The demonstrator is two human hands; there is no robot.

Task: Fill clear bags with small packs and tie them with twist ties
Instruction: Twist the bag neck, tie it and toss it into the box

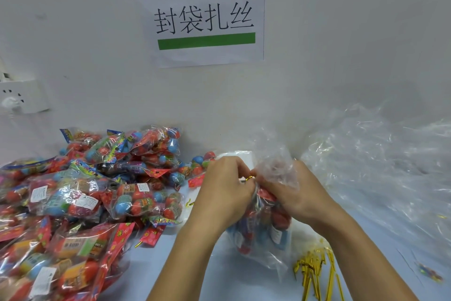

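Bright even light, soft blurred edges

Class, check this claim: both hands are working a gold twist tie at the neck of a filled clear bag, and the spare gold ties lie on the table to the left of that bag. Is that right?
Not quite. The head view shows the left hand and right hand working a gold twist tie at the neck of the filled clear bag, but the spare gold ties lie to its right, not left.
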